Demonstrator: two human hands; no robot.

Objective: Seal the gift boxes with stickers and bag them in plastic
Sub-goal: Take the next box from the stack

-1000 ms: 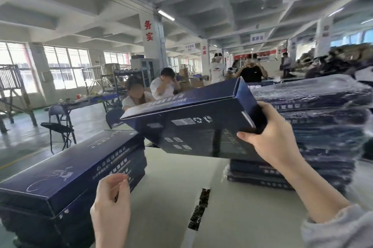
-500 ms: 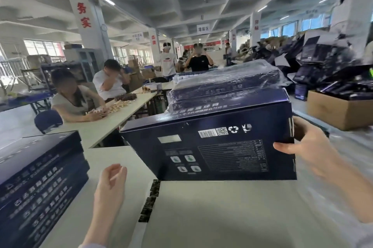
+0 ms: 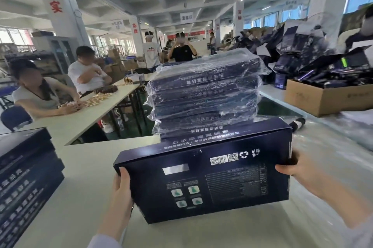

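- Gift box (image 3: 212,177) on edge over the table (image 3: 80,167), before the bagged stack (image 3: 203,94); left hand (image 3: 121,187) clasps one end, right hand (image 3: 302,173) pinches the other
- Risk, I'd say: held only by its ends, it could tip into that stack

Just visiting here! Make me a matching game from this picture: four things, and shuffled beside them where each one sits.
1 held box
2 wrapped stack
3 bare stack
4 brown carton

a far right
b in plastic, behind the held box
c far left
d between left hand and right hand

Pairs: 1-d, 2-b, 3-c, 4-a
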